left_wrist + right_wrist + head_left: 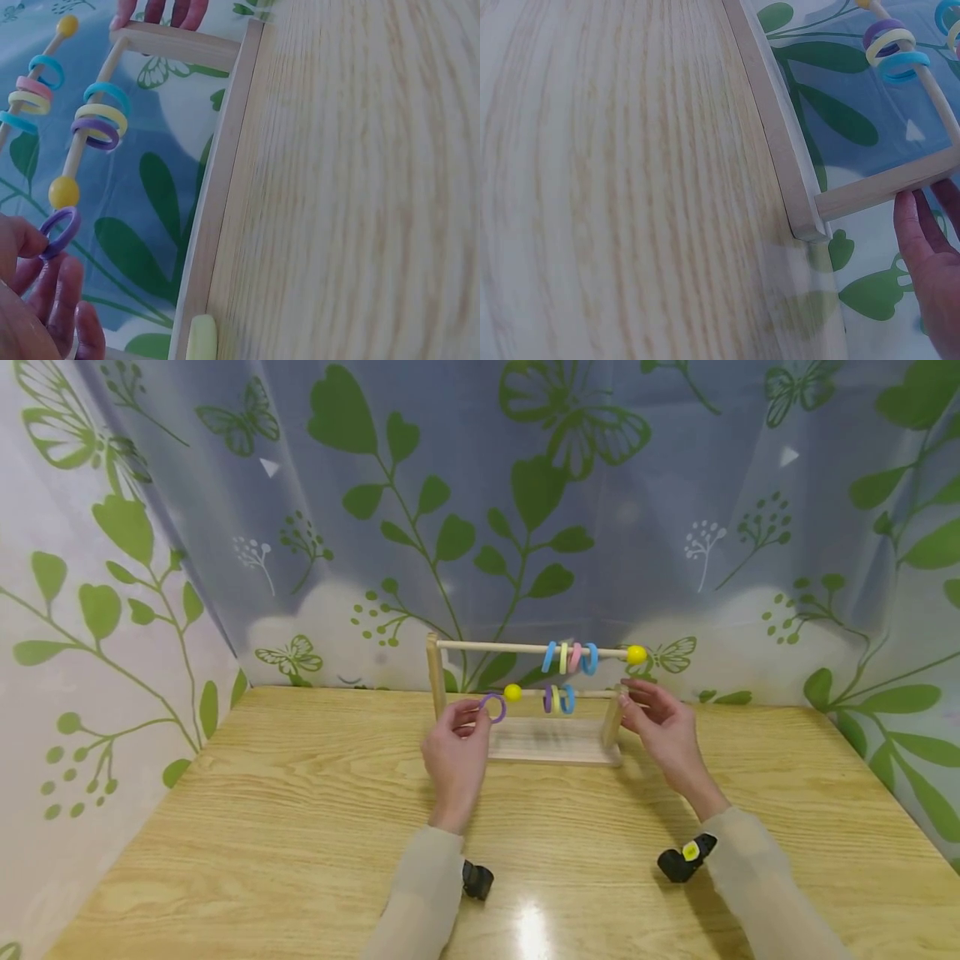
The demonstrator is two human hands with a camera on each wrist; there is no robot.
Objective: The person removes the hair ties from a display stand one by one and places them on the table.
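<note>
A wooden stand [555, 752] holds two horizontal rods, each ending in a yellow ball. My left hand [457, 752] pinches a purple ring [492, 708] between thumb and fingertips. That ring is just off the lower rod's yellow ball [64, 193]. On the lower rod [73, 161] hang a purple, a pale yellow and a blue ring [567, 699]. Several rings, blue, yellow and pink [575, 657], hang on the upper rod [487, 647]. My right hand [663, 731] holds the top of the short right post [885, 184], thumb and fingers at its outer side.
The stand rests on a wood-grain table [300, 860], near its back edge. A tall left post [436, 672] carries the upper rod. Beside the base is a pale yellow piece [202, 337], partly cut off. Behind hangs a leaf-patterned curtain [450, 485].
</note>
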